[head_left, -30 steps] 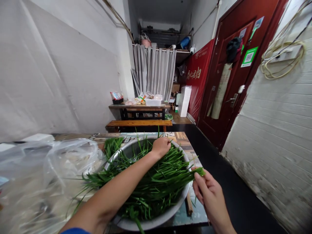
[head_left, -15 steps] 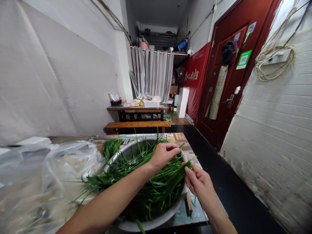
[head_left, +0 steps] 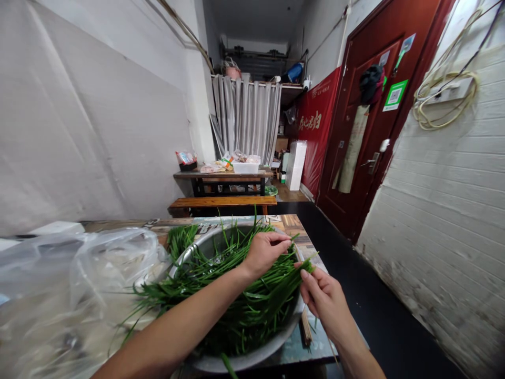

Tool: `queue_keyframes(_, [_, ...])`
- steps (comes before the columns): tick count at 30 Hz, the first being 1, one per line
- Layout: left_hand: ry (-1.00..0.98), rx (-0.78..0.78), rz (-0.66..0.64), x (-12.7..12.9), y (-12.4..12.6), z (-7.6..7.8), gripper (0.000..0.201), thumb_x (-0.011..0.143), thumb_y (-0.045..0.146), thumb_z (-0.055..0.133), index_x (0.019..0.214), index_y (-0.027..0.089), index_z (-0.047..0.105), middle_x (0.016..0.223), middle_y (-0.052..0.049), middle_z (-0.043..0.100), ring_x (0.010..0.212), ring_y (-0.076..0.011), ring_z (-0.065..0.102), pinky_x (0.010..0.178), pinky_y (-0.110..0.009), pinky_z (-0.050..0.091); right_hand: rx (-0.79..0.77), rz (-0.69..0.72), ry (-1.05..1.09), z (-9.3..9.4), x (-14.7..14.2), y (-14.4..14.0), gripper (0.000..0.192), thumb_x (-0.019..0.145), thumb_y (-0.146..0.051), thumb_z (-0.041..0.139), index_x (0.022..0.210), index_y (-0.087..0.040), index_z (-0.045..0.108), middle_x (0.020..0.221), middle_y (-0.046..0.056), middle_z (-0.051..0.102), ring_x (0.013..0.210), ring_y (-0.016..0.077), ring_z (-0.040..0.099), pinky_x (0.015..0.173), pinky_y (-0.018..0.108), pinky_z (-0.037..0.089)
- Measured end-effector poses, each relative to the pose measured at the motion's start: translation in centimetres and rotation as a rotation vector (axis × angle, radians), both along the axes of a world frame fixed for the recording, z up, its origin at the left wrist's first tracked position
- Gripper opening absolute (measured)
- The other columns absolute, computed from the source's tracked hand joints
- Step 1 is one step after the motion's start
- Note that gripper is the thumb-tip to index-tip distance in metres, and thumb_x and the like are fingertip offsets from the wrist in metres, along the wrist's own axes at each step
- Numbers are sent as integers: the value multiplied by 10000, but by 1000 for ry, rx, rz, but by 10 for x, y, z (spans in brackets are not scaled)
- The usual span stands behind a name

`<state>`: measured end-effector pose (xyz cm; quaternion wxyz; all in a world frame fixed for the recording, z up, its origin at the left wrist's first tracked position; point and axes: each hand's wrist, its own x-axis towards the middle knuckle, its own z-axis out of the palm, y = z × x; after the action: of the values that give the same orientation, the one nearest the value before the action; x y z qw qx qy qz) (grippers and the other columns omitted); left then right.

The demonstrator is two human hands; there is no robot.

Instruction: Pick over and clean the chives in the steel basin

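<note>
Our left hand [head_left: 266, 253] pinches thumb and fingertips together on a green stalk [head_left: 295, 237], and our right hand [head_left: 327, 297] has its thumb and fingers clamped on the gathered ends of some long green leaves [head_left: 282, 297] over the right rim of a metal basin [head_left: 278, 348]. Below our hands, more of these leaves heap the basin, some trailing past its left edge. Outside it, on the table [head_left: 321, 337], we have thin sticks [head_left: 306, 330] beside the right rim, a smaller green pile [head_left: 181, 239] at the far left and clear plastic bags [head_left: 114, 263] farther left.

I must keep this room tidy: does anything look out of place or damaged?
The right wall looks stained low down, unlike its cleaner upper part; green stalks overhang the left rim of the metal basin.
</note>
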<state>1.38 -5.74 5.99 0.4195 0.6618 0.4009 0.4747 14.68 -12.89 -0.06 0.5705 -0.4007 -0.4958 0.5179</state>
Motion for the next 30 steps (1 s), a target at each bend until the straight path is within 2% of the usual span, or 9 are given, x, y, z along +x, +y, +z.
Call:
queue_keyframes(6, [44, 45, 48, 0, -2, 0, 180, 664, 235, 642, 775, 110, 710, 761, -61, 695, 665, -147, 618, 631, -232, 490, -7, -11, -18, 2, 0, -1, 306, 828, -418, 531, 906, -122, 548, 432, -99, 382, 347, 33, 201, 347, 184, 112])
queue_keyframes(15, [26, 29, 62, 0, -4, -2, 191, 679, 229, 634, 789, 91, 706, 719, -64, 690, 601, -136, 612, 584, -223, 496, -21, -17, -29, 0, -1, -1, 313, 809, -444, 545, 852, -133, 554, 427, -93, 386, 345, 37, 202, 351, 190, 112])
queue_keyframes(22, [15, 44, 61, -1, 0, -9, 215, 697, 237, 624, 840, 96, 701, 754, -72, 695, 607, -143, 623, 590, -235, 505, -24, -16, -39, 0, -2, -1, 322, 798, -458, 552, 840, -139, 556, 421, -96, 379, 340, 40, 199, 350, 193, 109])
queue_keyframes(25, [41, 115, 66, -2, 1, -12, 197, 709, 233, 616, 838, 114, 705, 779, -71, 697, 648, -152, 634, 625, -244, 510, -29, -19, -47, 0, -2, -1, 335, 787, -476, 555, 833, -144, 555, 419, -96, 380, 331, 41, 202, 344, 190, 112])
queue_keyframes(30, [129, 358, 113, -4, -1, -15, 159, 747, 217, 588, 819, 154, 715, 841, -65, 698, 784, -158, 634, 755, -254, 492, -27, -21, -43, -2, -1, 1, 356, 774, -493, 564, 839, -143, 567, 417, -95, 386, 322, 42, 209, 338, 185, 117])
